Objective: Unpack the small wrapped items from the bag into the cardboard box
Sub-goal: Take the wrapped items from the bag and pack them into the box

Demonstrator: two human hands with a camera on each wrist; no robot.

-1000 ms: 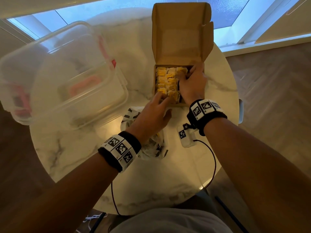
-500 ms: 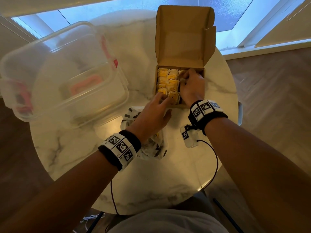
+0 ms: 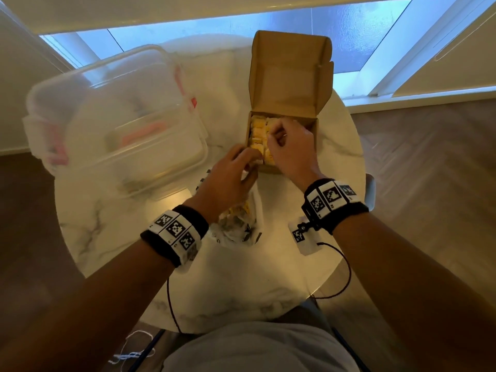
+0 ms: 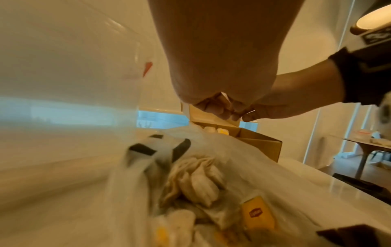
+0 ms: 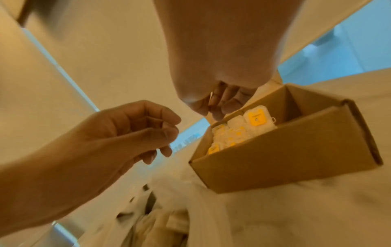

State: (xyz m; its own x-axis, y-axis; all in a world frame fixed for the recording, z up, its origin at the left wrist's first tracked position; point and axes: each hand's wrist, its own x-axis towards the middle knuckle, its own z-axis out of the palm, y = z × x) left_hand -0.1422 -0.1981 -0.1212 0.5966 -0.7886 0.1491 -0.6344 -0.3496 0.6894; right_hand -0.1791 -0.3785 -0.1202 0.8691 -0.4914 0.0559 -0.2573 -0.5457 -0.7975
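Head view shows your right hand above the open brown cardboard box, fingers curled with nothing in them. Small yellow-and-white wrapped items stand packed in the box's left part. Your left hand hangs just beside the box's near left corner, over the crumpled clear plastic bag, fingers loosely curled and holding nothing. More yellow packets lie inside that bag. Left of the box on the round white marble table sits a clear plastic container.

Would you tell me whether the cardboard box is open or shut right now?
Open. The cardboard box has its lid flap standing upright behind it, and yellow wrapped items show inside.
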